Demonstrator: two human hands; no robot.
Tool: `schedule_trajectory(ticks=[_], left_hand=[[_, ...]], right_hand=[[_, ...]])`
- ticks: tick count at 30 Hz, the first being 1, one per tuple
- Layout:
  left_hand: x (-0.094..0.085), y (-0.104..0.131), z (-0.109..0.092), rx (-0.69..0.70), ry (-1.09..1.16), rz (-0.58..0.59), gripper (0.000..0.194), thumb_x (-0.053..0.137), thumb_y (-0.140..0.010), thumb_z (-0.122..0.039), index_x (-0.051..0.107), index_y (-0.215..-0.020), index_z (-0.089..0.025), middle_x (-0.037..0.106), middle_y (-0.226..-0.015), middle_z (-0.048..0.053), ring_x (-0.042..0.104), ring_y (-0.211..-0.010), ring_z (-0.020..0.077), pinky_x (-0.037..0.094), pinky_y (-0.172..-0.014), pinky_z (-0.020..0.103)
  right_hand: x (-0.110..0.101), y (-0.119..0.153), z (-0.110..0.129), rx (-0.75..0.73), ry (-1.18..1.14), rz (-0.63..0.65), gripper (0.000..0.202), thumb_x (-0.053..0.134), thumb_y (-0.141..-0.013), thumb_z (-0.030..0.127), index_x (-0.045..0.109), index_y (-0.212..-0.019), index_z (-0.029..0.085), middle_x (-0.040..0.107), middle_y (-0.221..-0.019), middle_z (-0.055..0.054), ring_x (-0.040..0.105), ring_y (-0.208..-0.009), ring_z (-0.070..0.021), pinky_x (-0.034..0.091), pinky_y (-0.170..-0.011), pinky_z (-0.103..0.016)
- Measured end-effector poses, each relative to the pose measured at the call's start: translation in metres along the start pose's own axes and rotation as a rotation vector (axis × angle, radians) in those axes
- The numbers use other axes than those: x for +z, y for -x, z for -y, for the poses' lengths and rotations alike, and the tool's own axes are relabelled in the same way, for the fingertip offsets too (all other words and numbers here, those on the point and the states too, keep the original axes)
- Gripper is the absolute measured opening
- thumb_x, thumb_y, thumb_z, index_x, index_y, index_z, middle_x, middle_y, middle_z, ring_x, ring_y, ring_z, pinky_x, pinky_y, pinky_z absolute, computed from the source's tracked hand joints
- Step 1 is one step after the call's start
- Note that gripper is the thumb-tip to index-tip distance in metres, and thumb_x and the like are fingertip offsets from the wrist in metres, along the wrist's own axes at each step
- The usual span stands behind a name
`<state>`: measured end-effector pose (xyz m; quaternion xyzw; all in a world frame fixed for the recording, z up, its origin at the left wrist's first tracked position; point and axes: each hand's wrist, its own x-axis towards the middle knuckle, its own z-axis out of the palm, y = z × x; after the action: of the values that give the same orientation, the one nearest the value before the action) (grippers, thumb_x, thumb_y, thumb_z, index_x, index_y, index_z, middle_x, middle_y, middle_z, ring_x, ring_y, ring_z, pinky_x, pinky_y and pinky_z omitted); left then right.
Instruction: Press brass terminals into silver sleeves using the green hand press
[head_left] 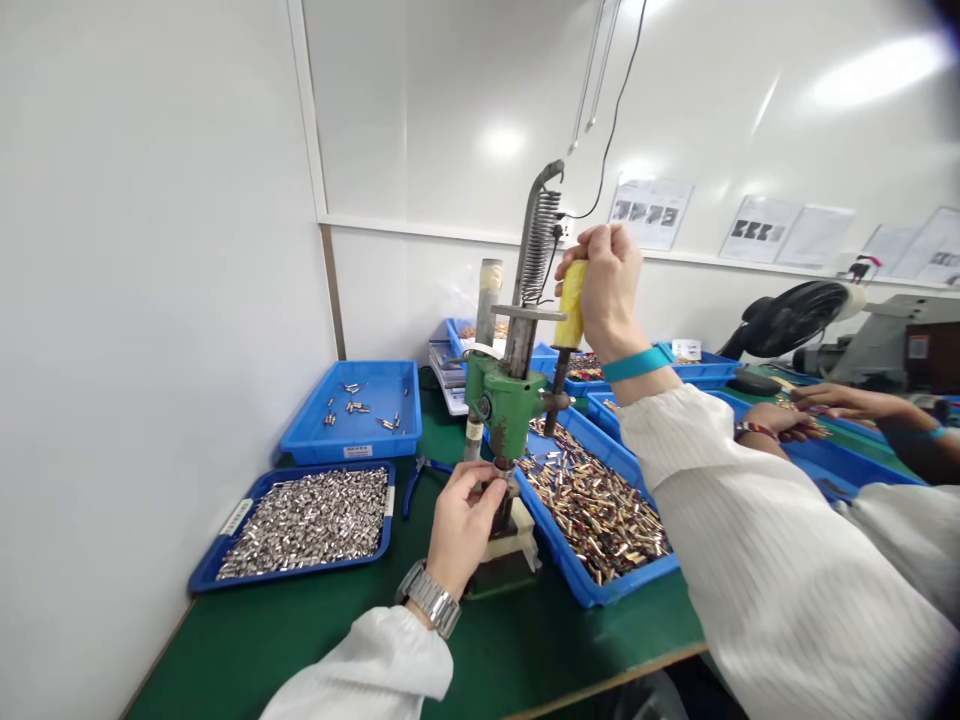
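A green hand press (510, 405) with a tall coil spring stands on the green table. My right hand (609, 280) is closed round the yellow grip (572, 305) of its lever, which points upward. Beneath the press head, my left hand (469, 510) has thumb and fingers pinched together at the tool; whatever small part they hold is hidden. Left of the press lies a blue tray of small silver parts (311, 520). To its right, a blue tray (585, 590) holds a heap of brass-coloured parts.
Behind the silver parts is a blue tray (300, 430) with several small pieces. Blue-handled pliers (411, 490) lie beside it. At the right, another person's hands (847, 402) work over more trays, near a black fan (799, 318). A white wall rises at the left.
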<state>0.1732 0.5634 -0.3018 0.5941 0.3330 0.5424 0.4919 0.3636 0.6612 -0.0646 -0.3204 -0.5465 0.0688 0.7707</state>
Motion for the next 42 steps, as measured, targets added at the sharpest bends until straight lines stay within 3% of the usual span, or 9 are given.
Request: schedule_trajectory(ticks=[13,20,26,29,33,37,40,42], left_hand=[[0.007,0.002,-0.002,0.057,-0.106,-0.072,0.013,0.065,-0.084,-0.033,0.069,-0.087,-0.021,0.068,-0.101,0.005,0.064,-0.092,0.0182,0.050,-0.081,0.026],[0.008,0.002,0.004,0.099,-0.172,-0.084,0.017,0.061,-0.087,-0.034,0.069,-0.089,-0.020,0.067,-0.104,0.006,0.065,-0.095,0.0178,0.052,-0.083,0.028],[0.004,0.000,0.004,0.067,-0.134,-0.045,0.016,0.062,-0.085,-0.031,0.071,-0.091,-0.019,0.061,-0.115,0.009,0.064,-0.103,0.0204,0.053,-0.087,0.031],[-0.001,-0.004,0.001,0.056,-0.123,0.011,0.014,0.061,-0.085,-0.029,0.070,-0.085,-0.018,0.061,-0.115,0.009,0.064,-0.103,0.0207,0.051,-0.090,0.032],[-0.006,-0.008,-0.002,0.043,-0.142,0.065,0.016,0.061,-0.085,-0.032,0.068,-0.084,-0.018,0.061,-0.114,0.009,0.064,-0.104,0.0212,0.050,-0.089,0.031],[-0.005,-0.005,-0.005,0.006,-0.152,0.075,0.018,0.061,-0.084,-0.034,0.067,-0.087,-0.018,0.065,-0.108,0.008,0.064,-0.099,0.0204,0.050,-0.087,0.030],[-0.002,-0.005,-0.005,-0.045,-0.183,0.080,0.021,0.061,-0.083,-0.037,0.068,-0.090,-0.018,0.069,-0.106,0.008,0.066,-0.096,0.0203,0.050,-0.088,0.031],[-0.004,-0.018,-0.008,-0.077,-0.222,0.058,0.023,0.062,-0.080,-0.037,0.071,-0.089,-0.017,0.072,-0.106,0.009,0.067,-0.098,0.0219,0.050,-0.090,0.032]], right_hand=[[0.010,-0.006,-0.018,0.096,0.007,0.031,0.021,0.041,-0.098,0.039,0.048,-0.089,0.022,0.051,-0.060,0.005,0.053,-0.048,-0.0096,0.038,-0.043,-0.021],[-0.004,0.016,0.008,-0.177,-0.127,-0.088,0.024,0.036,-0.101,0.044,0.045,-0.091,0.025,0.050,-0.065,0.005,0.056,-0.054,-0.0095,0.041,-0.046,-0.021],[-0.006,0.031,0.016,-0.278,-0.063,-0.130,0.037,0.029,-0.101,0.059,0.046,-0.094,0.026,0.054,-0.072,0.001,0.056,-0.060,-0.0119,0.044,-0.050,-0.025],[-0.006,0.041,0.020,-0.311,-0.093,-0.174,0.034,0.030,-0.101,0.057,0.043,-0.092,0.027,0.056,-0.074,0.001,0.056,-0.061,-0.0117,0.046,-0.050,-0.025],[-0.005,0.040,0.022,-0.242,-0.200,-0.148,0.027,0.036,-0.101,0.049,0.039,-0.087,0.026,0.054,-0.069,0.003,0.058,-0.058,-0.0109,0.045,-0.047,-0.023],[-0.008,0.020,0.017,-0.059,-0.195,-0.103,0.029,0.035,-0.100,0.052,0.036,-0.089,0.026,0.057,-0.070,0.004,0.063,-0.064,-0.0124,0.048,-0.050,-0.023],[-0.021,0.016,0.000,0.123,-0.069,-0.132,0.033,0.019,-0.101,0.056,0.032,-0.095,0.027,0.063,-0.084,0.001,0.065,-0.074,-0.0111,0.054,-0.062,-0.026],[-0.036,0.032,-0.019,0.228,0.043,-0.152,0.035,0.006,-0.102,0.052,0.030,-0.096,0.027,0.063,-0.091,0.000,0.064,-0.077,-0.0087,0.055,-0.070,-0.025]])
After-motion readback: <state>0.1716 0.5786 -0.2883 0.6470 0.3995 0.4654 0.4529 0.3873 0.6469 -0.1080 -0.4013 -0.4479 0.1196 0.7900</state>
